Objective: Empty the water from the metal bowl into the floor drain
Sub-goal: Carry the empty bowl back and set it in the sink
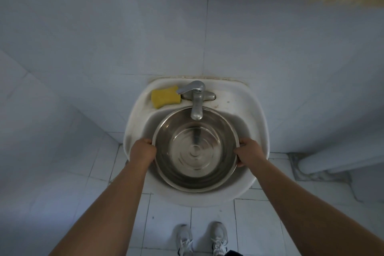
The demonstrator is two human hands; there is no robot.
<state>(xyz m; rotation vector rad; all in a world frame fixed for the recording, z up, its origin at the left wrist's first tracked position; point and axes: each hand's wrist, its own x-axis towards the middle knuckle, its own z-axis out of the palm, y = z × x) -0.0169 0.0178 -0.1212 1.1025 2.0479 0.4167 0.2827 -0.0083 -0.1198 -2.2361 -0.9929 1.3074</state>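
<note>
A round metal bowl point(195, 151) sits inside the white wall sink point(255, 114), right under the faucet spout. Ripples on its bottom show water in it. My left hand point(143, 151) grips the bowl's left rim, fingers curled over the edge. My right hand point(248, 151) grips the right rim the same way. The bowl looks level. No floor drain is plainly visible; a dark patch on the floor at the right point(301, 170) is too unclear to tell.
A metal faucet point(196, 100) overhangs the bowl's far edge. A yellow sponge point(165, 97) lies on the sink's back left ledge. White tiled floor point(212, 214) spreads below, with my two shoes point(202, 239) on it. A pale pipe or fixture point(340, 162) lies at the right.
</note>
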